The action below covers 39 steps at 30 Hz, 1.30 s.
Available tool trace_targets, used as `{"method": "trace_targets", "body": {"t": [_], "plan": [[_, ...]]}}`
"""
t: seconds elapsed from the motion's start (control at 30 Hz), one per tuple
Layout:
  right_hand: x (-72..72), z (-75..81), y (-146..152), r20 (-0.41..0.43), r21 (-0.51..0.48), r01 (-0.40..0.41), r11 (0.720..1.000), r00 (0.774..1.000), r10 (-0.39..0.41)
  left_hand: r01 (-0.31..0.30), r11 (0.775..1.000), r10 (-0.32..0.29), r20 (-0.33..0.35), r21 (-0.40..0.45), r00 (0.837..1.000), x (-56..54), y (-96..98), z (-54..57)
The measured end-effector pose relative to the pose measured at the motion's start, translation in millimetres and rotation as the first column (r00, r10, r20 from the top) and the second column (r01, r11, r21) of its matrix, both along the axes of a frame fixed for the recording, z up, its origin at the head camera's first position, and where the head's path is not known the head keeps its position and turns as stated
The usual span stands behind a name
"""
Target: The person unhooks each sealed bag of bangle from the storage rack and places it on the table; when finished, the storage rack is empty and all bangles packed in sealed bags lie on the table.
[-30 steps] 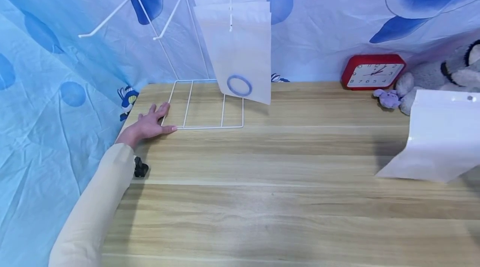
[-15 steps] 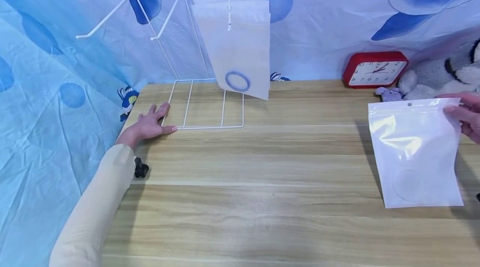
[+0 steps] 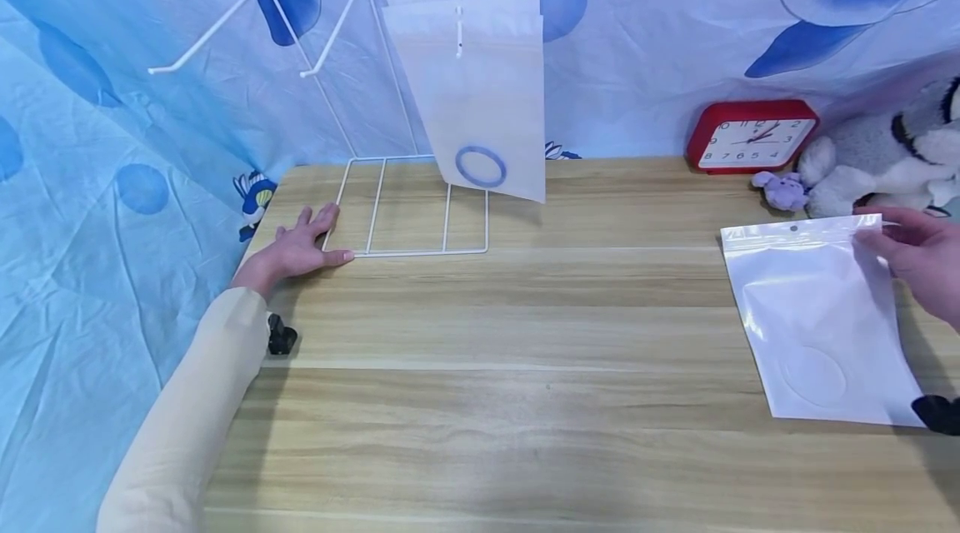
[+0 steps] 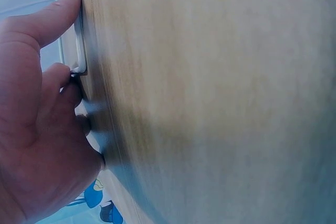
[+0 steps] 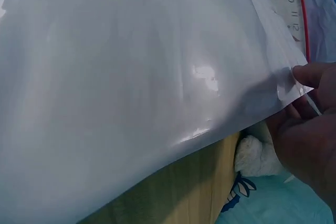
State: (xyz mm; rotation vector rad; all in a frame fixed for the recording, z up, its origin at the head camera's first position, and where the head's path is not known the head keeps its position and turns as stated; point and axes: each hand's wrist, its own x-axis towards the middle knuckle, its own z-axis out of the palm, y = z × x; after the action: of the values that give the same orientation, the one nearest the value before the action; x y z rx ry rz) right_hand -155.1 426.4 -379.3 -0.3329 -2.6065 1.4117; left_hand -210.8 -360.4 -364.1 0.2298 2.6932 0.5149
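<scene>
My right hand (image 3: 926, 254) pinches the top right corner of a white zip bag (image 3: 817, 316) at the right of the head view. A round outline shows near the bag's bottom, and a small hole pierces its top strip. In the right wrist view, thumb and fingers close on the bag's edge. At the far left, my left hand (image 3: 300, 250) lies with spread fingers on the base corner of a white wire rack (image 3: 420, 253); its thumb touches the front wire. Several similar white bags (image 3: 487, 100) hang from the rack's right hook, the front one with a blue ring.
Two bare hooks (image 3: 202, 33) jut forward at the rack's upper left. A red clock (image 3: 753, 137), a small purple toy (image 3: 782, 191) and a grey plush animal (image 3: 862, 158) stand along the back right. Blue patterned cloth (image 3: 645, 33) hangs behind the wooden table (image 3: 525, 433).
My right hand has come into view from the right, bringing the white zip bag leftward and turning its face to the head camera. The left hand has stayed on the rack.
</scene>
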Motion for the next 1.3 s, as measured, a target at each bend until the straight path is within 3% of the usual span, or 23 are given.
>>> {"method": "trace_targets", "body": {"t": [0.07, 0.17, 0.27, 0.6, 0.9, 1.3], "plan": [[1.5, 1.0, -3.9, 0.058, 0.106, 0.052, 0.993, 0.997, -0.058, 0.002, 1.0, -0.002, -0.002, 0.0, 1.0, 0.1, -0.2, -0.1], [-0.7, -1.5, -5.0, 0.136, 0.258, 0.097, 0.961, 0.981, -0.136, 0.005, 1.0, -0.005, -0.005, -0.001, 1.0, 0.0, -0.7, -0.6], [-5.5, -6.7, -4.0, 0.18, 0.331, 0.117, 0.936, 0.966, -0.185, 0.006, 1.0, -0.006, -0.004, 0.001, 1.0, -0.3, -0.9, -0.7], [-7.4, -14.6, -2.1, 0.237, 0.369, 0.084, 0.926, 0.955, -0.18, 0.005, 1.0, -0.005, -0.003, 0.002, 1.0, -1.5, -1.6, -1.4], [-19.3, -33.4, 10.0, 0.331, 0.397, 0.075, 0.915, 0.918, -0.219, 0.006, 1.0, -0.006, -0.003, 0.0, 1.0, -1.1, -0.4, -1.4], [-15.1, -24.4, -7.0, 0.247, 0.411, 0.018, 0.911, 0.96, -0.131, 0.003, 1.0, -0.003, -0.002, -0.003, 1.0, -0.3, -1.4, -1.0]]}}
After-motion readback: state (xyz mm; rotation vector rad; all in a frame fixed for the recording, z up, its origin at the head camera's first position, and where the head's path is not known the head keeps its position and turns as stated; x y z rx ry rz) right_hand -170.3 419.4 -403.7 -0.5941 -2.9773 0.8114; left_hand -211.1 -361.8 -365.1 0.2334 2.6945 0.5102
